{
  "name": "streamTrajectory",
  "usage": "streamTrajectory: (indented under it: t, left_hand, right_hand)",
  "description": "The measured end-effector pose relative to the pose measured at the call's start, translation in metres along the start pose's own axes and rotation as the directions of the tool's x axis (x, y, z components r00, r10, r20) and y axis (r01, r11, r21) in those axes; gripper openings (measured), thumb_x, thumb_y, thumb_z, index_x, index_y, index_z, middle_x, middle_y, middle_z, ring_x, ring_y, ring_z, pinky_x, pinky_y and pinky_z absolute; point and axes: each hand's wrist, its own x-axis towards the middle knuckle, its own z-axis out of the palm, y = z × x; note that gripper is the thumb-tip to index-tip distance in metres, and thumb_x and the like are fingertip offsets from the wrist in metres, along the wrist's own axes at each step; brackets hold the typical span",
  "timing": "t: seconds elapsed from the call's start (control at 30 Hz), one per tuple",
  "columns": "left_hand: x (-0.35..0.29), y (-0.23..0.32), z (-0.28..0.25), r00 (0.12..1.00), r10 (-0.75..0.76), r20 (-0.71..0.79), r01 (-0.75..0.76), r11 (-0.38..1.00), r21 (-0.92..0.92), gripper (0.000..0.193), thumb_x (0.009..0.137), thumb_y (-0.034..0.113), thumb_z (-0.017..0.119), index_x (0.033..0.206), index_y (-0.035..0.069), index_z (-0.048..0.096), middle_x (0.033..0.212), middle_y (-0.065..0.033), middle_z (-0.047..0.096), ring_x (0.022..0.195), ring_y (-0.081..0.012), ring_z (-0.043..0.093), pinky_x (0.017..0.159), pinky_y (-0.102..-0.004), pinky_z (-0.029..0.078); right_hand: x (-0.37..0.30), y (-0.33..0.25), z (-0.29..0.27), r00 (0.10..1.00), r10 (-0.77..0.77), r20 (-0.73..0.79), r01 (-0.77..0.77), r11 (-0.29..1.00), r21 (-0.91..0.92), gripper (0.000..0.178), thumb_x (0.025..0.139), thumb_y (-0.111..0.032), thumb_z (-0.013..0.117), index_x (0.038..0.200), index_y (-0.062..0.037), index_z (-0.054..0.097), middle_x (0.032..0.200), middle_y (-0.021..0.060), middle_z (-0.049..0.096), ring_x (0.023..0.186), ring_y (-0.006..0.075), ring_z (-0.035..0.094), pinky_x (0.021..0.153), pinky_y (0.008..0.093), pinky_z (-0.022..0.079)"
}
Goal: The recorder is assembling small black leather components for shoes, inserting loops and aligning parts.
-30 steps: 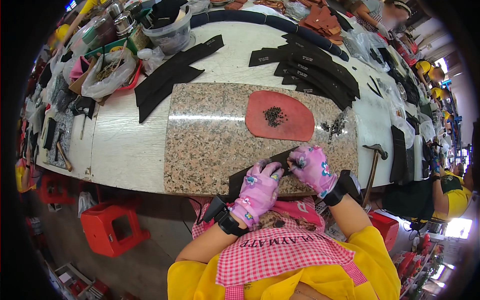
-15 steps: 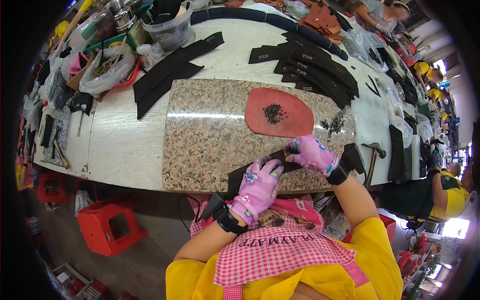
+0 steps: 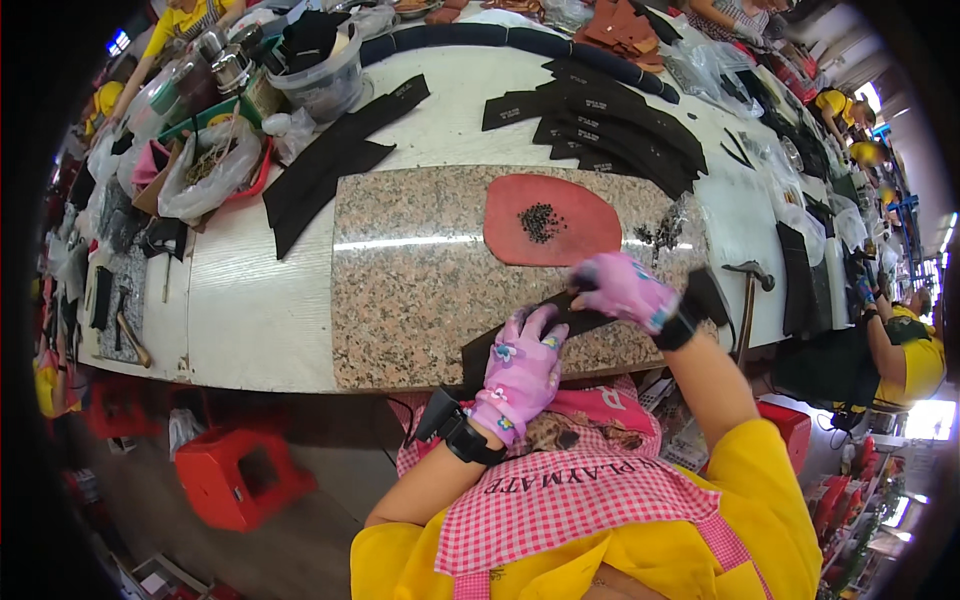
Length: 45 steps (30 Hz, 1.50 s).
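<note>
A dark, flat black strip (image 3: 478, 354) lies slantwise on the speckled stone slab (image 3: 385, 290), near its front edge. My left hand (image 3: 522, 372), in a pink flowered glove, has its fingers bent over the strip and holds it against the slab. In a matching glove, my right hand (image 3: 630, 288) is closed in a pinch at the strip's far edge; whatever is between those fingertips is hidden. Just beyond it lies a rounded red mat (image 3: 590, 218) with a heap of small black pieces (image 3: 541, 223). More small black bits (image 3: 660, 234) are scattered right of the mat.
Black cut strips (image 3: 610, 122) are stacked behind the slab, and others (image 3: 330, 160) lie to its left. A hammer (image 3: 748, 300) rests at the right. Tubs and bags (image 3: 215, 170) crowd the far left. A red stool (image 3: 240, 480) stands below the table. Other people work nearby.
My right hand has turned slightly and its fingertips have drawn together at the strip. The left hand still holds the strip. The whole view has shifted a little.
</note>
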Motion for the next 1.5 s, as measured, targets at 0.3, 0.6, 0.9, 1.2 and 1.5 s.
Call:
streamTrajectory:
  t: [0.3, 0.6, 0.9, 1.2, 1.5]
  left_hand:
    - [-0.001, 0.005, -0.002, 1.0, -0.007, 0.02, 0.005, 0.995, 0.096, 0.041, 0.068, 0.004, 0.063, 0.108, 0.013, 0.065, 0.13, -0.0151, 0.047, 0.12, -0.0397, 0.042, 0.097, -0.0479, 0.04]
    - [-0.002, 0.008, -0.003, 1.0, -0.02, 0.021, 0.018, 0.997, 0.07, 0.04, 0.065, 0.007, 0.065, 0.105, 0.013, 0.065, 0.129, -0.015, 0.048, 0.119, -0.0399, 0.042, 0.097, -0.0475, 0.041]
    - [-0.003, 0.011, -0.006, 0.998, -0.031, 0.047, 0.03, 0.999, 0.011, 0.038, 0.067, 0.009, 0.066, 0.104, 0.012, 0.066, 0.127, -0.0152, 0.049, 0.118, -0.0394, 0.042, 0.099, -0.0474, 0.038]
    - [-0.003, 0.008, -0.005, 0.999, -0.021, 0.025, 0.021, 1.0, -0.002, 0.037, 0.066, 0.01, 0.067, 0.103, 0.011, 0.066, 0.127, -0.0149, 0.049, 0.118, -0.0389, 0.042, 0.098, -0.0477, 0.039]
    - [-0.008, 0.007, -0.003, 1.0, -0.017, 0.025, 0.016, 1.0, 0.012, 0.038, 0.066, 0.009, 0.066, 0.104, 0.011, 0.065, 0.127, -0.0148, 0.049, 0.117, -0.0384, 0.043, 0.098, -0.0474, 0.039]
  right_hand:
    - [-0.181, 0.209, 0.02, 0.091, 0.288, -0.953, -0.944, 0.33, 0.009, 0.036, 0.087, -0.035, 0.06, 0.101, -0.0022, 0.064, 0.09, 0.0183, 0.065, 0.089, 0.0347, 0.062, 0.079, 0.0406, 0.049]
    - [-0.177, 0.17, 0.019, 0.154, 0.877, -0.454, -0.281, 0.48, 0.831, 0.029, 0.093, -0.024, 0.052, 0.109, 0.0003, 0.055, 0.085, 0.0136, 0.068, 0.078, 0.0292, 0.066, 0.064, 0.0425, 0.047]
    - [-0.145, 0.033, 0.079, 0.665, 0.018, -0.746, 0.002, 1.0, 0.025, 0.023, 0.083, -0.011, 0.064, 0.106, -0.0061, 0.062, 0.085, 0.0159, 0.062, 0.074, 0.0352, 0.062, 0.062, 0.0367, 0.049]
    - [-0.138, 0.015, 0.073, 0.768, 0.018, -0.641, -0.087, 0.993, -0.076, 0.024, 0.082, -0.013, 0.064, 0.106, -0.0094, 0.061, 0.081, 0.0141, 0.059, 0.069, 0.0349, 0.059, 0.059, 0.0411, 0.047]
    - [-0.143, 0.021, 0.078, 0.776, 0.021, -0.63, -0.041, 0.999, -0.018, 0.031, 0.083, -0.007, 0.064, 0.114, -0.0053, 0.061, 0.094, 0.0158, 0.066, 0.083, 0.0325, 0.066, 0.072, 0.033, 0.051]
